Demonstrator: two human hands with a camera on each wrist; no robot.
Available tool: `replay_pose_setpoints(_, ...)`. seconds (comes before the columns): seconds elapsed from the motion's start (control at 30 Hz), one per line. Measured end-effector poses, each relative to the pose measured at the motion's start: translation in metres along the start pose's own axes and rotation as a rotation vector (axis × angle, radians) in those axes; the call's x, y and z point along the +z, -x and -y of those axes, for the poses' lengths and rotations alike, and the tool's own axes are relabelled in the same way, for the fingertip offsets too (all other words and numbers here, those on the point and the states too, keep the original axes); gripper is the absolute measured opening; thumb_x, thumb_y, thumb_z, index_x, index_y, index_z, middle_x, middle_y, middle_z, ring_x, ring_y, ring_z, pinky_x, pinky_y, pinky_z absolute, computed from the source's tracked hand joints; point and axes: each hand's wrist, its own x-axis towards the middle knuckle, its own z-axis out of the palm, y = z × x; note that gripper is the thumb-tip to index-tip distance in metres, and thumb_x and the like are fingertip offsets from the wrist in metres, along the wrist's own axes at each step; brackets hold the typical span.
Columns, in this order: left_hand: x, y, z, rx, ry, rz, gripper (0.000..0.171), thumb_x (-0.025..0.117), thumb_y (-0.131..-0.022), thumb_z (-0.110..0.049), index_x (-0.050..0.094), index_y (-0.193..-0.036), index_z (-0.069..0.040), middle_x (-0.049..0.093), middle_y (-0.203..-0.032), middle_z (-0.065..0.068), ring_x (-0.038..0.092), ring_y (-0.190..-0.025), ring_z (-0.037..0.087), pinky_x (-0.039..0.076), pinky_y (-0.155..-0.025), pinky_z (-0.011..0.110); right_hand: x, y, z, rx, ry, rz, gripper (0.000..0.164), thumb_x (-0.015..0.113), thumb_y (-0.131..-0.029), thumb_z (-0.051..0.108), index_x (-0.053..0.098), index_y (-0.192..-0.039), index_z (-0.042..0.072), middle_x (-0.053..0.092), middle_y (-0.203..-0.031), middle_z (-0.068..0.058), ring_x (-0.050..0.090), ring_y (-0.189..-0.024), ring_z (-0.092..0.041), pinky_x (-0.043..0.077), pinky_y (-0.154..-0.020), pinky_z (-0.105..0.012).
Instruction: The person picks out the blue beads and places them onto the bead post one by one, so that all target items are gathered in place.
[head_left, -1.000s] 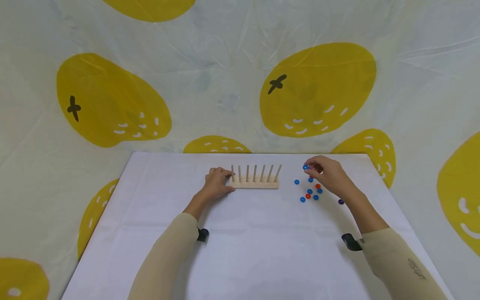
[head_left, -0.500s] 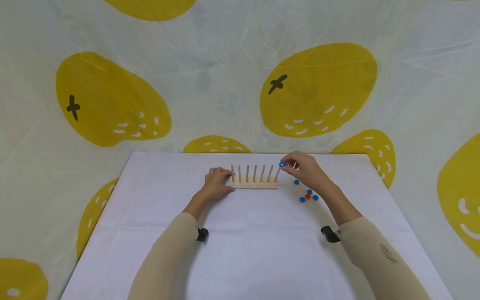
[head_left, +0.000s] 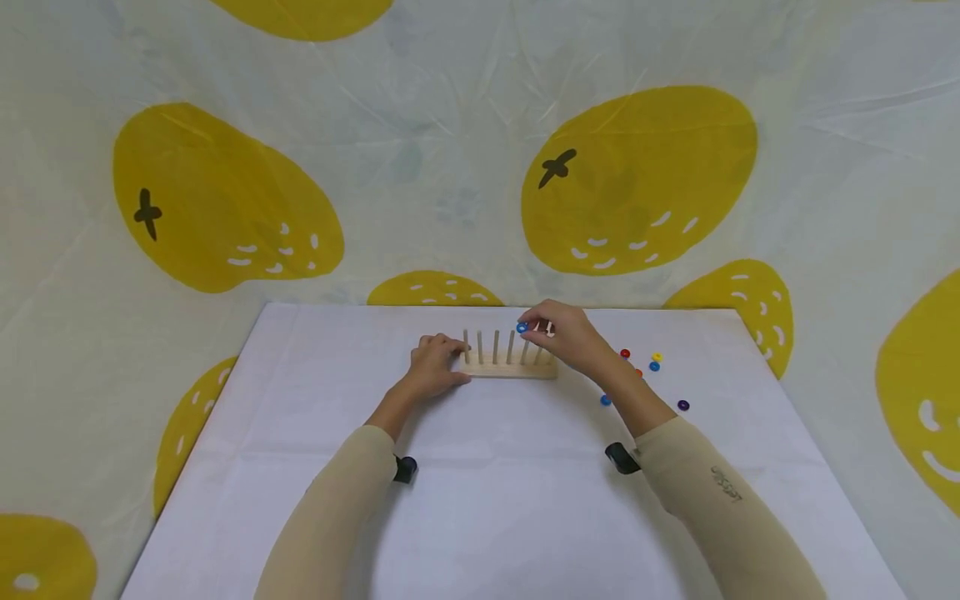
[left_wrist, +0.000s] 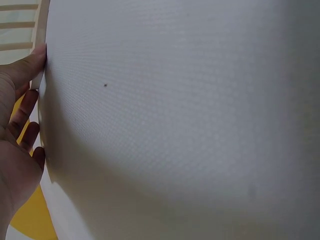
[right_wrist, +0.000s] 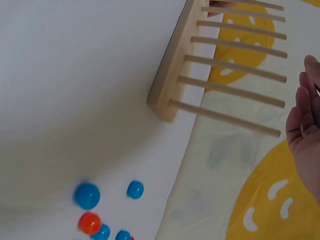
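Observation:
A pale wooden rack [head_left: 510,372] with several upright pegs stands near the back of the table. My left hand [head_left: 432,367] grips its left end, thumb in front and fingers behind; the left wrist view shows the thumb pressed to the rack's edge [left_wrist: 39,32]. Between right thumb and fingertips I pinch a small blue ring [head_left: 522,327]. That right hand [head_left: 567,337] hovers at peg-top height, toward the rack's right half, and covers some pegs. In the right wrist view the hand [right_wrist: 306,125] is partly cut off and the ring is not visible; the pegs [right_wrist: 235,92] there look bare.
Loose rings lie right of the rack, partly hidden by my right forearm: a red ring [head_left: 625,353], a yellow ring [head_left: 657,357], a purple ring [head_left: 683,405] and several blue ones [head_left: 655,367]. Behind the white table [head_left: 480,517] hangs a cloth with yellow fruit shapes.
My right hand has carried the blue ring leftward from above the loose rings, past the rack's right end, to over the pegs. The left hand and rack have stayed put.

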Motion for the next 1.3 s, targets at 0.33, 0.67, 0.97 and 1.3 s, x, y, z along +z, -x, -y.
replay_pose_setpoints(0.33, 0.001, -0.004, 0.001, -0.005, -0.004, 0.003, 0.057, 0.087, -0.084, -0.033, 0.067, -0.135, -0.016, 0.06, -0.134, 0.01, 0.041, -0.136, 0.035, 0.034, -0.11, 0.057, 0.019, -0.025, 0.014, 0.003, 0.028, 0.066, 0.021, 0.078, -0.093, 0.015, 0.076, -0.112, 0.008, 0.074, -0.104, -0.005, 0.066, -0.093, -0.021, 0.058, -0.086, -0.041)
replay_pose_setpoints(0.67, 0.005, -0.006, 0.003, 0.019, -0.006, -0.006, 0.057, 0.087, -0.084, -0.035, 0.068, -0.134, -0.015, 0.061, -0.133, 0.01, 0.043, -0.134, 0.035, 0.035, -0.108, 0.058, 0.033, -0.04, 0.022, -0.023, 0.019, 0.084, 0.018, 0.078, -0.093, 0.013, 0.076, -0.109, 0.005, 0.075, -0.1, -0.008, 0.068, -0.089, -0.022, 0.058, -0.084, -0.041)
replay_pose_setpoints(0.97, 0.002, -0.005, 0.004, 0.0, -0.011, 0.014, 0.058, 0.087, -0.084, -0.035, 0.067, -0.135, -0.015, 0.06, -0.132, 0.01, 0.042, -0.134, 0.034, 0.035, -0.109, 0.058, 0.047, -0.054, 0.031, -0.032, 0.042, 0.136, 0.021, 0.077, -0.094, 0.014, 0.076, -0.112, 0.004, 0.076, -0.101, -0.007, 0.068, -0.091, -0.021, 0.057, -0.083, -0.035)
replay_pose_setpoints(1.3, 0.0, -0.003, 0.005, -0.003, 0.001, 0.018, 0.057, 0.086, -0.084, -0.036, 0.068, -0.134, -0.016, 0.06, -0.132, 0.009, 0.041, -0.134, 0.034, 0.034, -0.108, 0.058, 0.057, -0.06, 0.035, -0.017, 0.036, 0.166, 0.021, 0.076, -0.095, 0.014, 0.076, -0.113, 0.006, 0.076, -0.103, -0.006, 0.068, -0.093, -0.019, 0.057, -0.083, -0.033)
